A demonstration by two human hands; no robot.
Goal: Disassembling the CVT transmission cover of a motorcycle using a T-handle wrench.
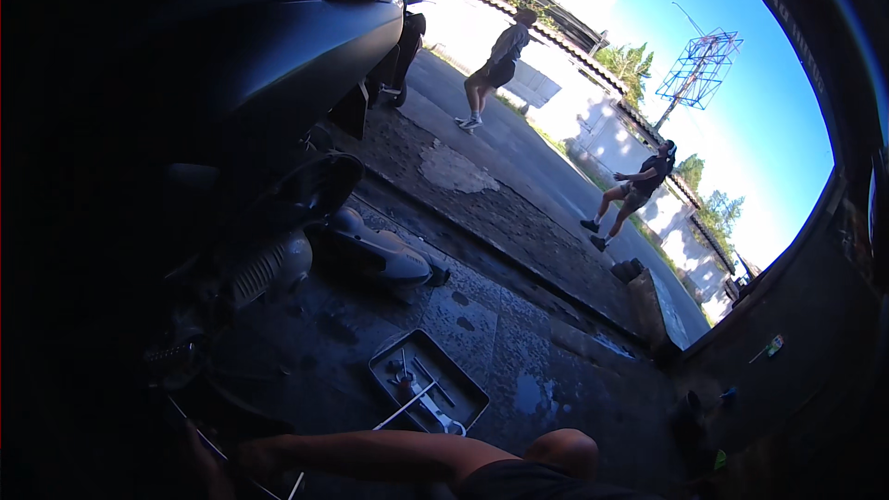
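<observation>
My right forearm crosses the lower edge toward the left, and my right hand (257,455) is in deep shadow beneath the scooter's rear. Close by, what looks like my left hand (209,465) is a dim reddish shape; its fingers cannot be made out. A thin shiny rod or cable (206,438) runs slantwise beside both hands; whether either grips it is hidden. Past my forearm, a black tray (379,378) on the floor holds a large silver wrench (437,412) and several smaller tools. A long thin white rod (404,406) slants over the tray and passes behind my forearm.
A scooter (315,42) with a grey body looms at the upper left, its ribbed engine casing (258,271) and exhaust muffler (384,257) low down. Beyond the raised doorway sill (500,255), two people (500,60) are on the road. Small items lie at the right.
</observation>
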